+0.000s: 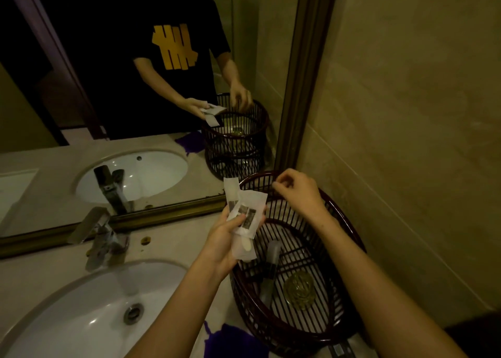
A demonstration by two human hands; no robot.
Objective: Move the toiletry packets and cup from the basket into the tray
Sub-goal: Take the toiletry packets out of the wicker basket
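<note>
A dark slatted basket (pixel 349 224) stands on the counter against the right wall. My left hand (pixel 225 243) holds several white toiletry packets (pixel 245 211) fanned out above the basket's left rim. Over the far rim hovers my right hand (pixel 298 192), its fingers pinched together; I cannot make out anything in them. Inside the basket lie a clear glass cup (pixel 298 290) on its side and a long clear tube-like packet (pixel 271 265). No tray shows in the view.
A white sink (pixel 81 311) with a metal faucet (pixel 105 238) lies left of the basket. A purple cloth (pixel 233 341) rests at the counter's near edge. The framed mirror (pixel 135 86) behind repeats the scene. A tiled wall closes the right side.
</note>
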